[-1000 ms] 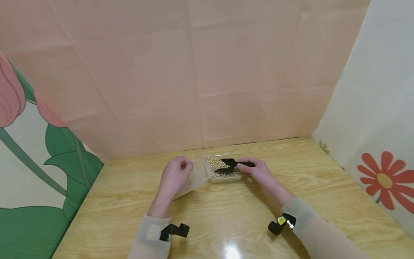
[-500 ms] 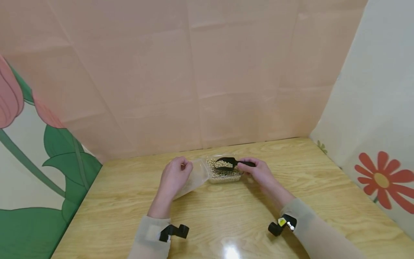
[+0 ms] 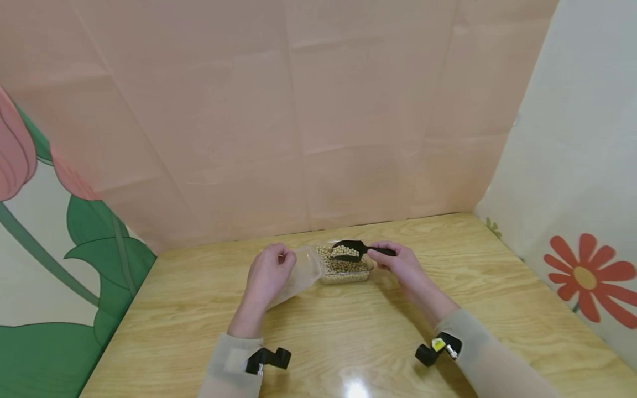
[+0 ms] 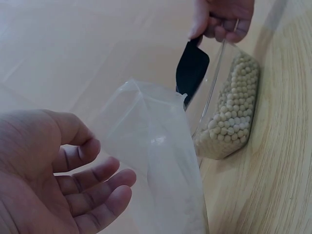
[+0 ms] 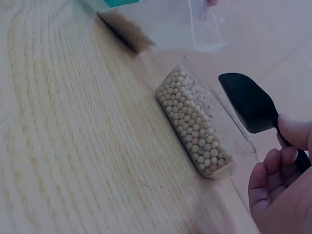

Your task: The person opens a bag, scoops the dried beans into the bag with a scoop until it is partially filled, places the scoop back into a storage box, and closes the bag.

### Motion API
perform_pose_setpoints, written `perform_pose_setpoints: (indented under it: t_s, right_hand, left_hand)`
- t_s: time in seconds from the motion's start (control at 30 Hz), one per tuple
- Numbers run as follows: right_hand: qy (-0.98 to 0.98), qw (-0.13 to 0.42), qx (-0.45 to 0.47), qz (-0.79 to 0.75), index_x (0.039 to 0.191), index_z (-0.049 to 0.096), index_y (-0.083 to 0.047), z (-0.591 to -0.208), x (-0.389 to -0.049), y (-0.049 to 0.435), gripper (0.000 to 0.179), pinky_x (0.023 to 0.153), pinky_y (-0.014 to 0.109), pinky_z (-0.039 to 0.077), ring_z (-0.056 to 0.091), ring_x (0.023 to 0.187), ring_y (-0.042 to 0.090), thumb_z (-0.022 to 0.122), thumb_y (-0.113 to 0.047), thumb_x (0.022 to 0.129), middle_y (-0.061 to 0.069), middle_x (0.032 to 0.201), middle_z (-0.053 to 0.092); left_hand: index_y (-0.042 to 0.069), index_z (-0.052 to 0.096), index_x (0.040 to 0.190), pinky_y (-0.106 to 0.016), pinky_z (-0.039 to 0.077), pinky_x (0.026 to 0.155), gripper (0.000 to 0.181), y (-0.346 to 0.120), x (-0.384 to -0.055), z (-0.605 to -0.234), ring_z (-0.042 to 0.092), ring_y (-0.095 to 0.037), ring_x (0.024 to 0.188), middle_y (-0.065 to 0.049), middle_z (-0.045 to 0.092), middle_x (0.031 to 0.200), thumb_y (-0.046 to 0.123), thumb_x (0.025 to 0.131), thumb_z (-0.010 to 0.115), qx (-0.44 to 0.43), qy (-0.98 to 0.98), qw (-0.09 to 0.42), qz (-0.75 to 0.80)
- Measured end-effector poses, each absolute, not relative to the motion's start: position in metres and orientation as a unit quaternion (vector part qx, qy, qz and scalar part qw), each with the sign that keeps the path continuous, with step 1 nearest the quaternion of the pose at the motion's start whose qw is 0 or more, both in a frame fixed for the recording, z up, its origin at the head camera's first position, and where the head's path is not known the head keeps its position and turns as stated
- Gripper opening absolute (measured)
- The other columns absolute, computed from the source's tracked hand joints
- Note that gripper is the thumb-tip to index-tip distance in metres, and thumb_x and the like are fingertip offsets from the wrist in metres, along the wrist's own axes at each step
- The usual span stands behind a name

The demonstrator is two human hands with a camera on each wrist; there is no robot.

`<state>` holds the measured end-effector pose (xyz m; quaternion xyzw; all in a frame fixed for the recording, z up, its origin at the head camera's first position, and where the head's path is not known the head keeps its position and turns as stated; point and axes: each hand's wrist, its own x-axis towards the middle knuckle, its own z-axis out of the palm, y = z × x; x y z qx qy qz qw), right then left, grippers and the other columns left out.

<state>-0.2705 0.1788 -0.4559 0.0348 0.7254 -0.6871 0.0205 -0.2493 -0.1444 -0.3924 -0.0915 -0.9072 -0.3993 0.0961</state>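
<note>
Head view: a clear box (image 3: 344, 279) sits on the wood-grain table (image 3: 318, 337) toward its far side, and its walls show pale round beans (image 5: 190, 122) inside. At three o'clock from the box, the right hand (image 3: 398, 263) grasps the handle of a black scoop (image 5: 253, 108), thumb on one side and fingers curled on the other. The scoop's blade points to nine o'clock over the box and carries a heap of the same beans; in the right wrist view it shows above the rim. At nine o'clock from the box, the left hand (image 3: 270, 271) has its thumb and forefinger closed on the upper edge of a translucent bag (image 3: 301, 272), while its other three fingers curve loosely, as the left wrist view shows. The bag leans between that hand and the box, its near edge right by the box's end; whether the two touch is hard to tell. Brown grain (image 5: 124, 29) gathers low in the bag. Each forearm wears a pale sleeve with a black mount, the left mount (image 3: 269, 359) between seven and eight o'clock from the box, the right mount (image 3: 438, 349) at four. A pink wall (image 3: 308, 110) rises at twelve o'clock, and a printed red flower (image 3: 587, 276) shows far off at three.
</note>
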Motion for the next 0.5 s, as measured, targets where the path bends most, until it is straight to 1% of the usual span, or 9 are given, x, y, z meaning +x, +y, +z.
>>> perform_pose_setpoints:
  t_s: [0.13,0.3,0.5]
  right_hand:
    - [0.720,0.018,0.034,-0.693,0.140,0.068,0.001,-0.4540,-0.2689,0.1793,0.047,0.105,0.040,0.055,0.064,0.107,0.019,0.081,-0.025,0.103,0.000,0.126,0.070]
    - [0.710,0.022,0.032,-0.703,0.140,0.068,0.003,-0.4503,-0.2662,0.1801,0.046,0.102,0.039,0.056,0.063,0.099,0.016,0.080,-0.024,0.104,0.001,0.120,0.068]
    - [0.701,0.029,0.033,-0.712,0.138,0.069,0.002,-0.4468,-0.2643,0.1808,0.044,0.104,0.041,0.055,0.063,0.098,0.018,0.080,-0.024,0.104,0.004,0.122,0.065]
  left_hand:
    - [0.011,0.071,0.089,-0.040,0.047,0.072,0.019,-0.1439,-0.2496,-0.3929,0.057,-0.021,0.077,-0.003,0.066,0.088,0.017,0.106,0.064,-0.091,-0.908,0.097,-0.397]
    - [0.011,0.071,0.089,-0.041,0.048,0.072,0.019,-0.1434,-0.2504,-0.3953,0.057,-0.021,0.079,-0.004,0.066,0.089,0.016,0.106,0.064,-0.091,-0.908,0.101,-0.397]
    - [0.011,0.071,0.090,-0.041,0.048,0.074,0.019,-0.1420,-0.2503,-0.3960,0.058,-0.022,0.081,-0.004,0.067,0.092,0.016,0.106,0.064,-0.086,-0.909,0.099,-0.395]
